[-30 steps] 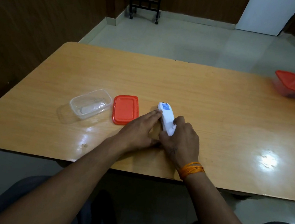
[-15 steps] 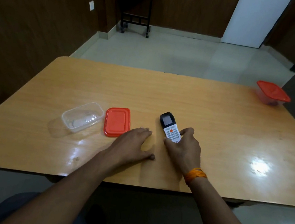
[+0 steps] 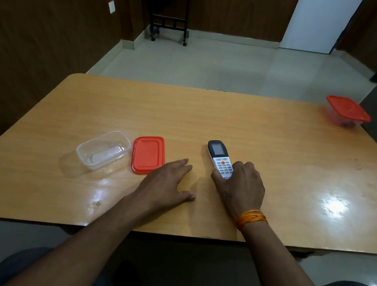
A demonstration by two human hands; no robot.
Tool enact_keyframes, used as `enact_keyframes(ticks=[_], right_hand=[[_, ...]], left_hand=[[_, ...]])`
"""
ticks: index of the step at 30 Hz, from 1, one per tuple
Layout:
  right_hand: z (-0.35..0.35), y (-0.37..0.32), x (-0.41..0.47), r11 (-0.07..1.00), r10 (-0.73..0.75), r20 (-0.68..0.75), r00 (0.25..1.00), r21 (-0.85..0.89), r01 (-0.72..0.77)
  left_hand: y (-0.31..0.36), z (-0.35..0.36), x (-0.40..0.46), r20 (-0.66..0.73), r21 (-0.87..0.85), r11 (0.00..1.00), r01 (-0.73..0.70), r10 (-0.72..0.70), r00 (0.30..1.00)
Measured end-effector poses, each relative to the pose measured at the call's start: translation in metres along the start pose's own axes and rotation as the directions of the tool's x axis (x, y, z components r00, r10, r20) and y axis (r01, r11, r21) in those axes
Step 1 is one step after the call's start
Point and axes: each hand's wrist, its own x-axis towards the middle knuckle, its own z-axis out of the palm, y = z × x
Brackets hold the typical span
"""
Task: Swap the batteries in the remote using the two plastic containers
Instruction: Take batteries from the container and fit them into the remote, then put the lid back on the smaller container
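A white remote with a dark screen end lies face up on the wooden table. My right hand covers its near end, fingers curled around it. My left hand rests flat on the table, fingers spread, holding nothing, just right of a red lid. An open clear plastic container sits left of the lid; pale objects lie inside, unclear what. A second clear container with a red lid on stands at the far right corner.
The table's near edge runs just below my wrists. Beyond the table is a tiled floor, with a dark wheeled stand against the back wall and a white door.
One second ago both hands held the remote back-side up. It now lies face up; my left hand has let go and rests flat on the table. The camera has tilted upward.
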Motion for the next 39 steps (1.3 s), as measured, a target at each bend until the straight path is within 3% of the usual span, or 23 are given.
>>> enact_keyframes(ticks=[4,8,13,18,22,28,32,35,39], right_hand=[[-0.006,-0.006,-0.006,0.998,-0.056,-0.111,0.992,0.002,0.057],[-0.010,-0.030,-0.017,0.975,-0.110,-0.230,0.967,0.162,0.150],[0.007,-0.076,-0.026,0.922,-0.131,-0.035,0.991,0.364,0.135],[0.028,-0.109,-0.019,0.945,-0.180,0.161,0.971,0.303,0.125],[0.035,-0.122,-0.012,0.948,-0.217,0.222,0.951,0.280,0.151],[0.038,-0.140,-0.002,0.884,-0.045,0.359,0.932,0.449,-0.131],[0.039,-0.137,0.001,0.709,0.047,0.440,0.897,0.618,-0.340],[0.031,-0.135,-0.003,0.684,0.006,0.325,0.946,0.688,-0.242],[0.017,-0.140,-0.016,0.720,-0.154,-0.006,0.988,0.684,0.117]], left_hand=[[-0.004,-0.009,-0.011,-0.119,-0.088,0.995,0.047,-0.057,0.991],[-0.020,-0.023,-0.028,-0.146,-0.125,0.983,0.135,-0.152,0.978],[-0.039,-0.031,-0.045,-0.054,-0.088,0.944,0.317,-0.322,0.945],[-0.044,-0.028,-0.040,-0.076,-0.157,0.911,0.381,-0.395,0.915],[-0.048,-0.031,-0.033,-0.050,-0.179,0.900,0.398,-0.413,0.910],[-0.059,-0.030,-0.026,-0.102,-0.236,0.881,0.410,-0.442,0.891],[-0.058,-0.036,-0.026,-0.107,-0.392,0.828,0.402,-0.475,0.874],[-0.063,-0.043,-0.025,-0.142,-0.619,0.715,0.325,-0.509,0.849],[-0.070,-0.072,-0.029,-0.241,-0.849,0.501,0.166,-0.649,0.722]])
